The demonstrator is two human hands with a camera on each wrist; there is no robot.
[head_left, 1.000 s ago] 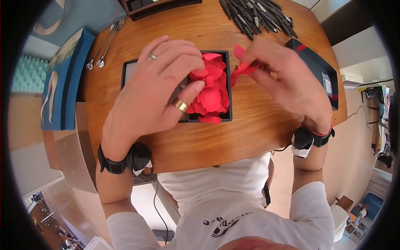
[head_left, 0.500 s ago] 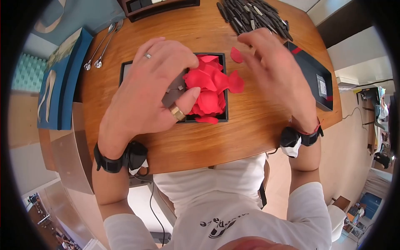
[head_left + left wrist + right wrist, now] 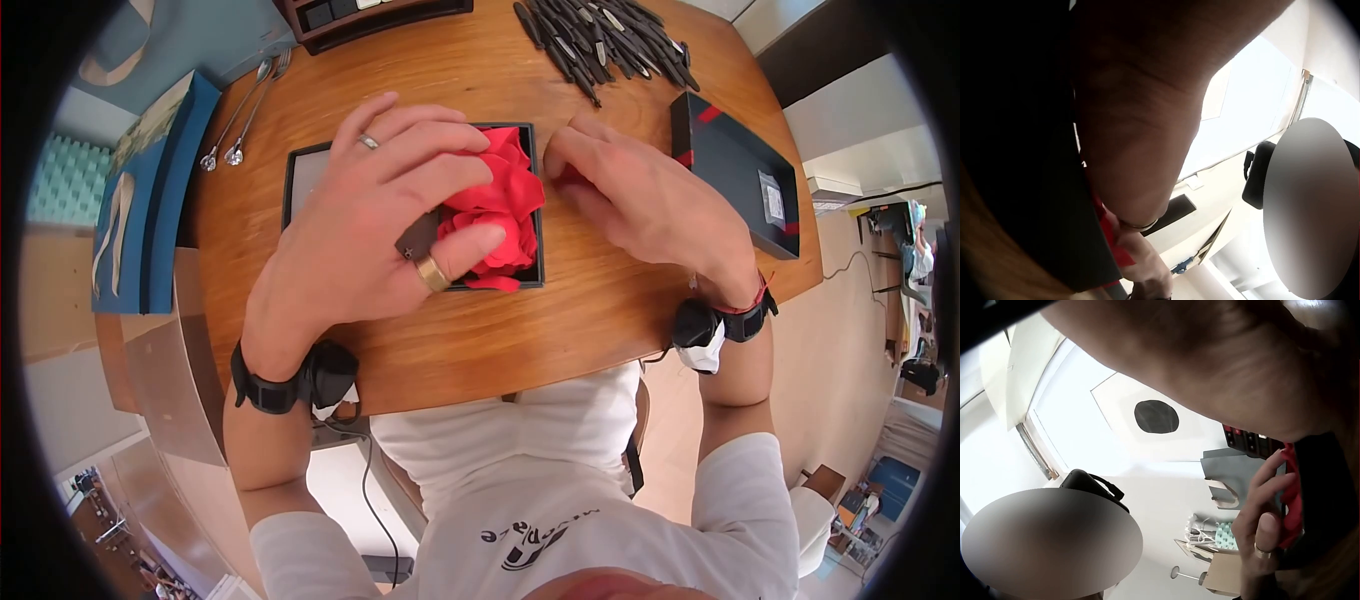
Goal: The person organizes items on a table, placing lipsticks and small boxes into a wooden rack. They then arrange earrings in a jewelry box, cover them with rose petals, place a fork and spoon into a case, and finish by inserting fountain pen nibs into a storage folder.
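A black-rimmed box (image 3: 538,258) lies on the wooden table, its right part heaped with red artificial petals (image 3: 515,190). My left hand (image 3: 370,220) reaches over the box, fingers spread and loosely bent, with fingertips and thumb at the left side of the heap. Under its palm shows a dark grey card (image 3: 419,236); the box's left part is mostly covered. Just right of the box, my right hand (image 3: 640,190) is bent down with curled fingers, dark red showing beneath them where a loose petal lay. In the right wrist view, red petals (image 3: 1292,500) stand between the left fingers and the box wall.
A black box lid (image 3: 735,170) with red ribbon and a small packet stands at right. Several dark pens or knives (image 3: 610,45) are piled at the back. A spoon and fork (image 3: 245,110) lie left, beside a blue gift bag (image 3: 150,200). A dark tray (image 3: 370,20) stands behind.
My right hand let loose petals drop, then came down left onto the table beside the box, its fingers curling. The loose petals there are now out of sight. My left hand stayed over the box.
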